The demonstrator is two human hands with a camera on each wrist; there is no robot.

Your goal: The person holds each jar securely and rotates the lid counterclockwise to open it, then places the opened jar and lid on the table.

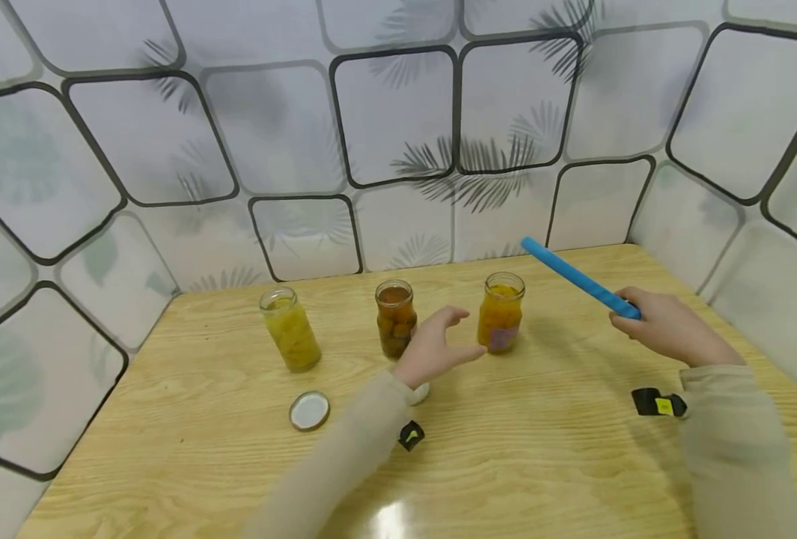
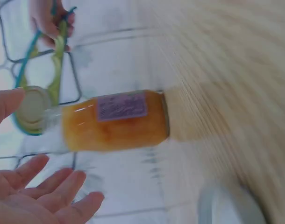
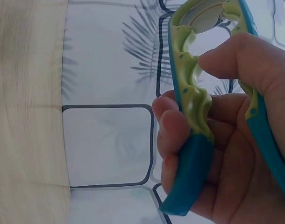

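My right hand grips a blue-and-green jar opener by its handles, raised above the table. A round metal lid sits in the opener's curved far end. My left hand is spread, thumb and fingers apart, just left of a jar of orange fruit. That jar stands upright with a bare glass rim and a purple label. Behind the left hand stands an uncovered jar of dark brown fruit, partly covered by the hand. An uncovered jar of yellow pieces is further left.
A loose lid lies on the wooden table in front of the yellow jar. Another pale lid shows partly beside my left wrist. The patterned wall rises behind the jars and at both sides.
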